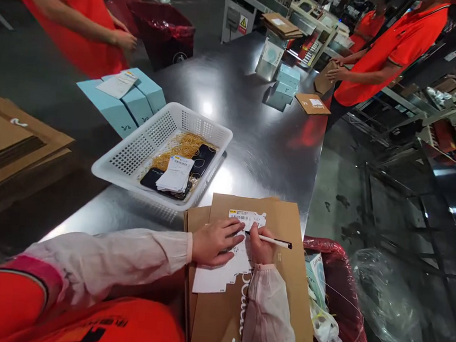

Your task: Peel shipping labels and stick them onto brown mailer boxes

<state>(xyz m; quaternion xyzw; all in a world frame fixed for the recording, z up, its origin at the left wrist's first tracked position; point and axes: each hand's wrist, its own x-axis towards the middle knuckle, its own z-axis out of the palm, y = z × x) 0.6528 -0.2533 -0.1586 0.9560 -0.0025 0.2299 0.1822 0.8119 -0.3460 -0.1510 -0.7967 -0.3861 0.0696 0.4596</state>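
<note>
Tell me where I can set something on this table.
The widest bare patch on the shiny dark metal table is mid-table, between the white perforated plastic basket, the near brown cardboard sheets and the far pale-blue rectangular boxes. Another lies left of those boxes. Crowded: the near end, left hand and right hand over white paper slips.

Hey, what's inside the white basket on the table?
In the white basket: a heap of thin yellow bands, something black, and a stack of white slips lying over part of it. What lies beneath the stack and the heap is covered.
</note>
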